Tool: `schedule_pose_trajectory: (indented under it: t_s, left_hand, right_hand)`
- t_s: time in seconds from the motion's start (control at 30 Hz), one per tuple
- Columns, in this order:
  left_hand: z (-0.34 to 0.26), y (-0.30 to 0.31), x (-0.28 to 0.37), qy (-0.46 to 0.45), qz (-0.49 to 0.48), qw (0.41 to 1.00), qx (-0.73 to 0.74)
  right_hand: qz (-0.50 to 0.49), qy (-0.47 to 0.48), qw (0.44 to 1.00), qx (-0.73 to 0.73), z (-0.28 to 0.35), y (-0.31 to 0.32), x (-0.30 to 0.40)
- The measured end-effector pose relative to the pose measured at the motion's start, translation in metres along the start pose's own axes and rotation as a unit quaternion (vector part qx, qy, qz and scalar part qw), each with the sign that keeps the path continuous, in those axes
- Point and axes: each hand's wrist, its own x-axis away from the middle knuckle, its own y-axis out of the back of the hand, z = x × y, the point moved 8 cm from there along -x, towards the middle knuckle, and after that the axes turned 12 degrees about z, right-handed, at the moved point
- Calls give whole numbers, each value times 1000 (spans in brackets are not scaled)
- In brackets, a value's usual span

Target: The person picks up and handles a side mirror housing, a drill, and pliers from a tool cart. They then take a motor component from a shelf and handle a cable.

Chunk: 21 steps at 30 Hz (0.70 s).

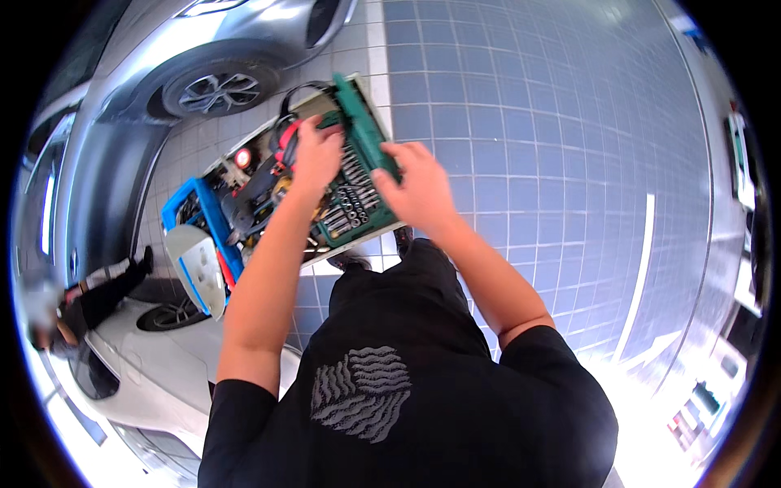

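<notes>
Before me lies a tray of tools, its pale rim (244,139) slanting up to the right. At its right side is a green socket set case (381,215) with its lid (361,125) raised and rows of metal sockets (360,177) inside. My right hand (421,183) is at the lid's edge, fingers bent and thumb apart; whether it grips the lid I cannot tell. Over the case's far end, beside a red and black object (285,141), is my left hand (318,152). Its fingers are partly hidden, and whether they hold anything is unclear.
A blue frame (216,219) with a round-ended pale panel (198,271) adjoins the tray's left end. A silver car's wheel (213,91) stands beyond it. A white car (152,360) and another person (79,308) are at the left. Tiled floor (488,122) extends to the right.
</notes>
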Motion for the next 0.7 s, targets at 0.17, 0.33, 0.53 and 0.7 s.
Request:
schedule_pose_trajectory:
  t_s: [0.17, 0.33, 0.53, 0.7]
  left_hand:
    - [-11, 15, 24, 62, 39, 997, 3]
    - [-17, 11, 28, 73, 48, 996, 36]
    - [-17, 5, 27, 2, 62, 998, -11]
    - [12, 7, 10, -8, 65, 990, -128]
  right_hand:
    - [24, 28, 997, -70, 15, -17, 12]
    - [16, 49, 997, -65, 16, -15, 13]
    - [47, 36, 993, -105, 9, -17, 8]
    - [68, 46, 988, -127, 9, -19, 5]
